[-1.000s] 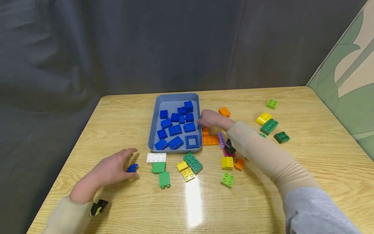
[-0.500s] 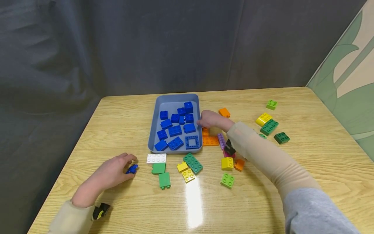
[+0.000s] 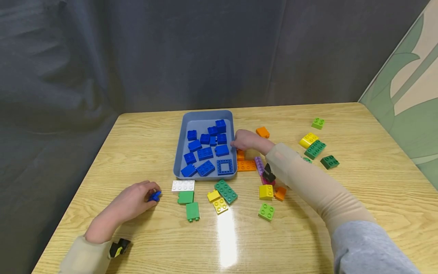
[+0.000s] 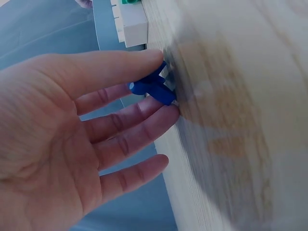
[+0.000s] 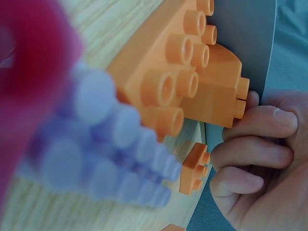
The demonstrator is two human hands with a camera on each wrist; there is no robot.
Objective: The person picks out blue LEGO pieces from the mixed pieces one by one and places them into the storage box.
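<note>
On the left of the table, my left hand has its thumb and fingers around a small blue toy piece. In the left wrist view this blue piece shows stubby projections; the thumb lies against one side, with fingers behind it, close to the tabletop. My right hand holds the right rim of a grey-blue tray. Its fingers are curled in the right wrist view, next to an orange brick. Several blue bricks lie inside the tray.
In front of the tray lie a white brick, green bricks and yellow bricks. Orange, purple and magenta pieces sit under the right forearm, including a purple brick. More green and yellow bricks are scattered at the right.
My left thumb and fingers, spread wide before, have drawn in around the small blue piece. The right hand stays at the tray's rim, and the tray has not shifted.
</note>
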